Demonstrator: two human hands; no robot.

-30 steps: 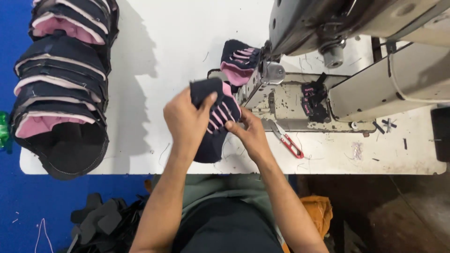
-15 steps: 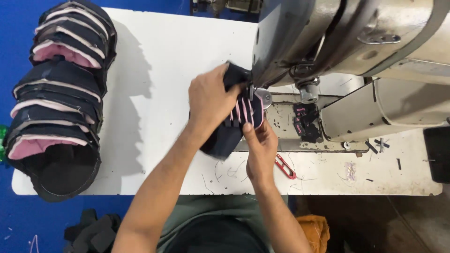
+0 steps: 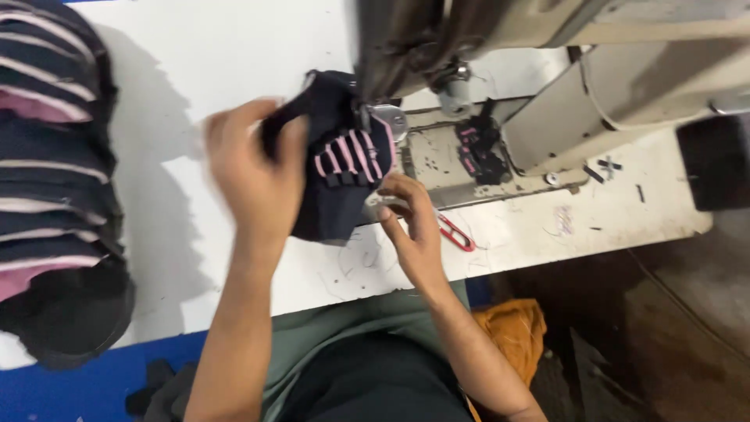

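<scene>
My left hand (image 3: 254,168) grips the left side of a dark navy fabric piece with pink stripes (image 3: 344,168), its image blurred by motion. My right hand (image 3: 410,223) pinches the piece's lower right edge close to the needle area of the sewing machine (image 3: 547,86). The fabric's top edge lies under the machine's head, and the needle itself is hidden from me. The piece rests on the white table (image 3: 219,70).
A tall stack of similar navy and pink pieces (image 3: 55,180) fills the table's left edge. Red-handled snips (image 3: 455,233) lie just right of my right hand. An orange cloth (image 3: 508,332) hangs below the table edge.
Both hands carried the fabric piece up from the table front to the machine's head. My view shifted closer and to the right.
</scene>
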